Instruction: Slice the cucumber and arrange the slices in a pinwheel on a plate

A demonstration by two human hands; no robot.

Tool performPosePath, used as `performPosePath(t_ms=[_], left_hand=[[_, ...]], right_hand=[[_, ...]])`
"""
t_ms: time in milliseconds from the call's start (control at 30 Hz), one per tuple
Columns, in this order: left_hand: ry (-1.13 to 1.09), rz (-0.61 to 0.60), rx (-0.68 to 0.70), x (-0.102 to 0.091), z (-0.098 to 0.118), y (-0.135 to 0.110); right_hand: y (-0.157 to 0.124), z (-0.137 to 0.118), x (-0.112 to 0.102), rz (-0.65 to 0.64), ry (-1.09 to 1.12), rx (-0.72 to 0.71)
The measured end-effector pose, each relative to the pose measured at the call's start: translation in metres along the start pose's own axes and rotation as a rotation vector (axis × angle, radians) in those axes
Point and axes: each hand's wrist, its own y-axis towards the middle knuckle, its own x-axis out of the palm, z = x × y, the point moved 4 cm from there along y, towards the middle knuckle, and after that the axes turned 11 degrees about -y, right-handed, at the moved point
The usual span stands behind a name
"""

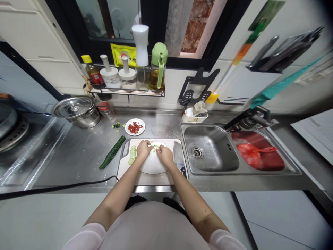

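A white plate [154, 167] lies on the cutting board [124, 173], and both of my hands are over its far part. My left hand [143, 150] is closed, its fingertips pinched at a thin cucumber slice [155, 147]. Facing it, my right hand [165, 155] also has its fingers pinched together on a slice at the same spot; the fingers partly hide the slices. Left of the plate, a row of overlapping cucumber slices [132, 155] rests on the board. A wide-bladed knife [178, 153] lies along the board's right side, its dark handle toward me.
A whole cucumber [112, 152] lies left of the board. Behind stand a small plate of chopped red pieces [135, 127], cucumber ends [117, 125] and a lidded steel pot [78, 113]. A double sink [210, 149] with a red bag [249, 155] is at right. Above hangs a condiment shelf [127, 91].
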Motion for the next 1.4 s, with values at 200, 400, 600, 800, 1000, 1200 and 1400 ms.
performPosePath(t_ms=[200,400,600,800,1000,1200,1400], left_hand=[[-0.003,0.008,0.012,0.000,-0.001,0.001],[-0.029,0.015,0.018,-0.001,-0.002,0.001],[-0.003,0.023,0.024,0.001,-0.003,0.000],[0.012,0.010,0.004,0.002,-0.002,0.001],[0.010,-0.005,-0.015,0.002,-0.002,0.003],[0.004,0.001,-0.009,0.000,-0.001,0.001],[0.018,0.008,-0.002,0.001,0.000,-0.002]], right_hand=[[-0.008,0.017,0.000,0.044,0.076,0.043],[-0.016,0.022,0.000,0.053,0.087,0.041],[-0.021,0.008,0.005,0.011,0.012,-0.063],[-0.016,-0.003,0.003,0.020,-0.104,-0.150],[-0.010,-0.007,0.004,0.000,-0.191,-0.164],[-0.010,-0.007,0.005,-0.017,-0.196,-0.161],[-0.012,-0.010,0.004,-0.014,-0.190,-0.155]])
